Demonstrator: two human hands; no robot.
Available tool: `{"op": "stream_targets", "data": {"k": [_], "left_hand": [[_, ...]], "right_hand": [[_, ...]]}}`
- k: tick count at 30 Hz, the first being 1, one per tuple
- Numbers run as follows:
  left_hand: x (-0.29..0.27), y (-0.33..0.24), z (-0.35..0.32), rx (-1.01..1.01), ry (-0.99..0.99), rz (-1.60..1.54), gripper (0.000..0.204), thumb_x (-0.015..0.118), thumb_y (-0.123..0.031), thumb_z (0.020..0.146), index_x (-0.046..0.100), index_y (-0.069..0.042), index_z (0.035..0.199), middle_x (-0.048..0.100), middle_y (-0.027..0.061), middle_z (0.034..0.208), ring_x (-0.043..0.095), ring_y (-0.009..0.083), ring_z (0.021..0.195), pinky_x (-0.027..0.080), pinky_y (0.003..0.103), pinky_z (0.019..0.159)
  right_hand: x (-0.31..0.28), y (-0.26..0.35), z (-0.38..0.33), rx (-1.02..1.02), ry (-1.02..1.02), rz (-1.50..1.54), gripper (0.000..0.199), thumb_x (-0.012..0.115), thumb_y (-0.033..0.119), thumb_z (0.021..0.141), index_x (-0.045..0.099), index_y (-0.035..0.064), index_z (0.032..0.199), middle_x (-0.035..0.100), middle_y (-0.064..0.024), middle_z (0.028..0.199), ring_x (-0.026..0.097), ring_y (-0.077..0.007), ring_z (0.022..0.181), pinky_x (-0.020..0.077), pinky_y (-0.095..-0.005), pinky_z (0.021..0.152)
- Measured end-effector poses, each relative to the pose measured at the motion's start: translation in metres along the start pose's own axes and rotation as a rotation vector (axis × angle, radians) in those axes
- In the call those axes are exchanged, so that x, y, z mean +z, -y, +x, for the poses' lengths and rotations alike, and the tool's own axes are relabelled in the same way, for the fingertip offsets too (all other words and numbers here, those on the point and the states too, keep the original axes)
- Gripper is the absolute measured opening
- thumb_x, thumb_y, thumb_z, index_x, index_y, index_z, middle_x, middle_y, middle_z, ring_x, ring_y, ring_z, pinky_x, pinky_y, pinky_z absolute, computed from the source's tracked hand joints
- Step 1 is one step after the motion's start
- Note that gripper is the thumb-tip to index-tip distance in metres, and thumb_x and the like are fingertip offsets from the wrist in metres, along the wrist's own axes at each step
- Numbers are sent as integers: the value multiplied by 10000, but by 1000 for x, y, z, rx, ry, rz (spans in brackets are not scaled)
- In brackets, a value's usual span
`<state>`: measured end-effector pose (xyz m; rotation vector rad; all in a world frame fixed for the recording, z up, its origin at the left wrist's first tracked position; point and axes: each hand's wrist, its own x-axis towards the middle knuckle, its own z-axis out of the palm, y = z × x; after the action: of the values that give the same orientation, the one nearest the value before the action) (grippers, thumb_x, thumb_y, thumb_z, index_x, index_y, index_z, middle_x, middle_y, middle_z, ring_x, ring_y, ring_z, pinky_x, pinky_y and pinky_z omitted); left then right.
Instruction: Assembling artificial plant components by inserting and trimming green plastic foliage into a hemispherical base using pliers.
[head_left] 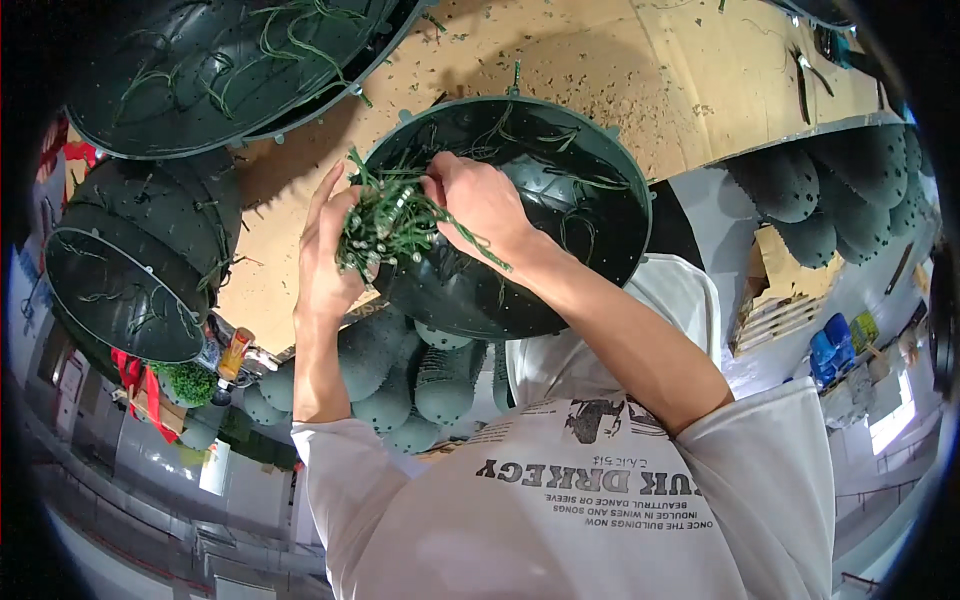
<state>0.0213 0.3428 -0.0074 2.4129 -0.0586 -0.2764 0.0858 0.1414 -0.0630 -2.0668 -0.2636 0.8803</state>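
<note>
My left hand [328, 245] is closed around a thick bundle of green wires [385, 225] with small pale tips, held over the left rim of a dark green bowl-shaped shell [520, 295]. The fingers of my right hand [482, 205] are pinched together at the bundle's upper right side, gripping strands there; their tips are partly hidden. One long twisted strand [475, 245] hangs from the bundle across my right wrist. Inside the shell, which has small holes, several loose green wires [580, 182] lie or poke through the wall.
A larger dark shell [190, 80] with wires stands at the upper left, more shells [125, 300] below it. Brown crumbs litter the tan table [690, 60]. Pliers [805, 80] lie at the far right. Stacked grey-green shells [850, 185] sit beyond the table edge, others [445, 380] beneath it.
</note>
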Motion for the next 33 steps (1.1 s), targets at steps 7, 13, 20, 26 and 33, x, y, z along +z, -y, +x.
{"op": "stream_targets", "data": {"k": [7,13,20,26,33], "left_hand": [[-3,0,0,-334,-159,-218,504,806,-53,849,550,20,1277,726,127,1030,713,204,931,554,300,850],[10,-3,10,-471,-391,-560,232,729,33,876,634,40,1087,718,66,949,662,126,814,542,286,770],[13,-18,26,-782,-773,-659,109,609,25,906,691,45,976,714,63,890,628,123,757,516,271,701],[-19,-10,25,-844,-478,-516,142,650,-43,878,713,38,976,699,34,864,614,127,791,471,274,742],[-58,-16,29,-947,-209,-864,172,658,-135,901,666,11,992,617,49,728,573,144,597,462,277,557]], "right_hand": [[-10,8,7,-42,84,-110,205,618,175,961,632,-26,923,697,-247,769,711,-442,765,577,-525,698],[-7,6,15,85,192,19,179,641,182,938,714,20,944,668,-256,730,705,-426,818,563,-524,769],[1,3,3,-61,-148,163,167,681,148,930,727,-12,945,735,-193,855,732,-347,816,582,-438,772],[-17,7,12,227,314,377,148,613,95,990,664,-44,993,738,-95,873,675,-144,773,550,-304,746],[-11,-10,16,-112,187,129,168,648,157,982,668,-1,1036,703,-145,764,691,-265,710,544,-371,697]]}}
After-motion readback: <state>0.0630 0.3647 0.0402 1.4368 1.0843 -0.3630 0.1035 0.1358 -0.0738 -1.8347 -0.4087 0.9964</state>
